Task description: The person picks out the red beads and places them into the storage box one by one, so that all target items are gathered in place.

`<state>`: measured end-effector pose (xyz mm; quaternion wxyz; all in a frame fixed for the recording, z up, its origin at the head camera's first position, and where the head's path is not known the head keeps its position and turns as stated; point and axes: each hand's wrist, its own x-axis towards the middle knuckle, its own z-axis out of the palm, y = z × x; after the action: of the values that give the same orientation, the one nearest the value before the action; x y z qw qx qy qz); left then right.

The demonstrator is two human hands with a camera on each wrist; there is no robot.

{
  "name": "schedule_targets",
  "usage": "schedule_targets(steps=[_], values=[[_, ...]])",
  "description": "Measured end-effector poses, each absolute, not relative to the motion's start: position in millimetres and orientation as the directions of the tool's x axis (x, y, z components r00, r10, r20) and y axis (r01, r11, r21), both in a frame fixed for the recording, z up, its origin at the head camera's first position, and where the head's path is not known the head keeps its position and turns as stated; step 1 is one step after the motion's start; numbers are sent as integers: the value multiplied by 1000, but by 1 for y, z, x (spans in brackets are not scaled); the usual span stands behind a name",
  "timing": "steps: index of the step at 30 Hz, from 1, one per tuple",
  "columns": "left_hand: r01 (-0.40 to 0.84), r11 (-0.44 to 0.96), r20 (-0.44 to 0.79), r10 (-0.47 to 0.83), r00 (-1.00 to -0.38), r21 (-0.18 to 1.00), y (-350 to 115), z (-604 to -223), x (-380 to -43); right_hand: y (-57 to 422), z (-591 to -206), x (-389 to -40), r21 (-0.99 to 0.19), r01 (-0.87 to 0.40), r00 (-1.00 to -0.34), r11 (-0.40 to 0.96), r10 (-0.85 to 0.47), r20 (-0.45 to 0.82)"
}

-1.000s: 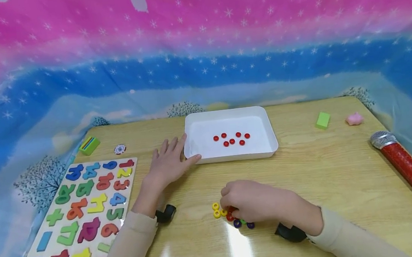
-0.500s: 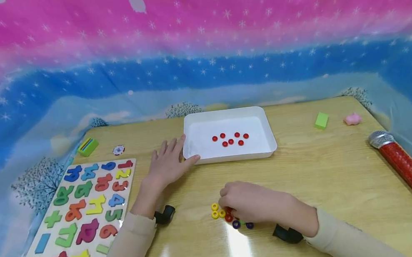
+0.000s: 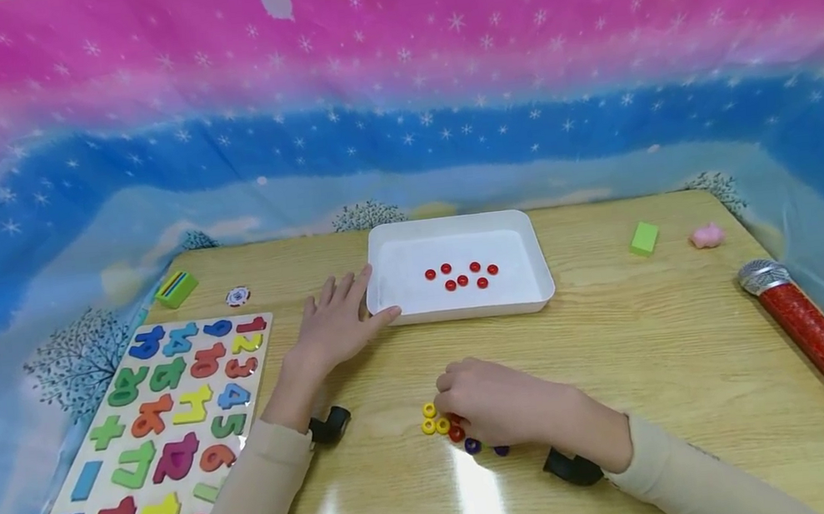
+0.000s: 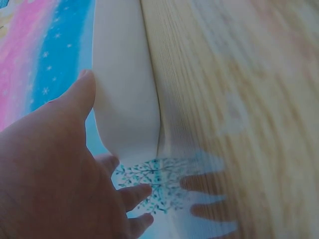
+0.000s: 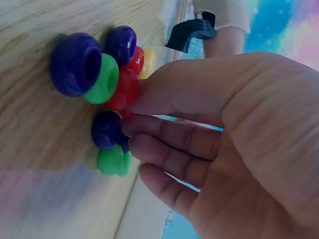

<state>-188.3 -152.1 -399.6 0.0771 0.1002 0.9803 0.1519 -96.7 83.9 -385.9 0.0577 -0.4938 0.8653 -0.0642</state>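
Left hand (image 3: 334,325): resting, fingers spread, against the left side of the white tray (image 3: 463,314).
Right hand (image 3: 499,403): pinching a red bead (image 5: 124,93) among loose beads (image 5: 97,89) on the worktop (image 3: 617,344).
White tray: holding seven small red beads (image 3: 463,281).

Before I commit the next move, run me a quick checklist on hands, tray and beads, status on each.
1. Left hand touching the white tray: ok, at its left end.
2. Beads in tray all one colour: ok, seven, all red.
3. Right hand at the loose beads: ok, thumb tip at a red bead.
4. Secure pinch on that bead: cannot tell, contact partly hidden.
5. That bead well apart from others: not ok, a green bead crowds it.
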Motion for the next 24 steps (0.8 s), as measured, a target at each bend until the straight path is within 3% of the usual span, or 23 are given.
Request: schedule_targets(steps=[10,18,24], values=[[166,934,-134,218,-967,317,-151,-403,-186,91,-372,-113,-195,-810,-568,553,-823,25],[157,941,-144,207,-968,299,-154,-403,-187,95,-367,-165,-286,-637,-756,716,-652,55],[157,937,-139,208,-968,311,-152,-401,-189,102,-367,-210,-342,-520,-847,782,-525,88]])
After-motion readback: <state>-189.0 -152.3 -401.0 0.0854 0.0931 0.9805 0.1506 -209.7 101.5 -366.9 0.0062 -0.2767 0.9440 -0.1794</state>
